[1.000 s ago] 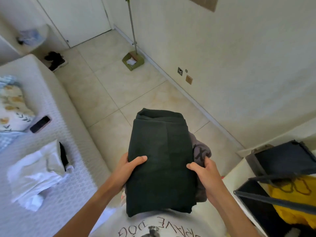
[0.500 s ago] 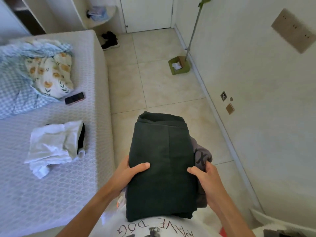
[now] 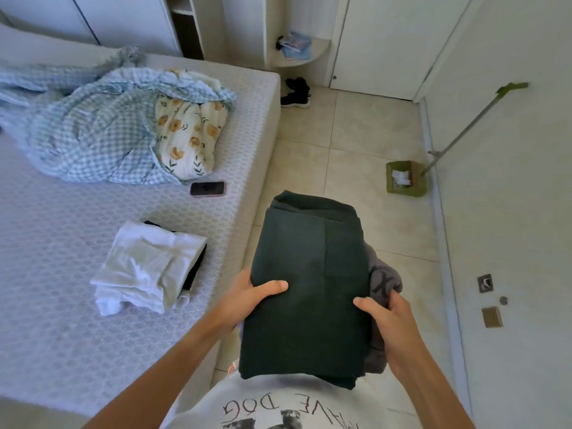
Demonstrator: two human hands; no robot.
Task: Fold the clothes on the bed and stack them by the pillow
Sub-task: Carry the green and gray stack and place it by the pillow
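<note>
Held at chest height beside the bed's (image 3: 241, 168) near edge: folded dark green cloth garment (image 3: 306, 283) atop grey one (image 3: 382, 283). Left hand (image 3: 247, 297) and right hand (image 3: 387, 317) clamp opposite sides, thumbs on top. Soft, light, floppy; likely best supported from underneath.

Bare mattress (image 3: 62, 305) open around white pile (image 3: 148, 267) and phone (image 3: 207, 189).

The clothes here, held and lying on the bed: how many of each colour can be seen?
Dark green: 1, the folded garment held in both hands.
Grey: 1, the printed garment under it.
White: 1, the folded white garment on the bed.
Black: 1, the black garment beneath that.
Total: 4
</note>
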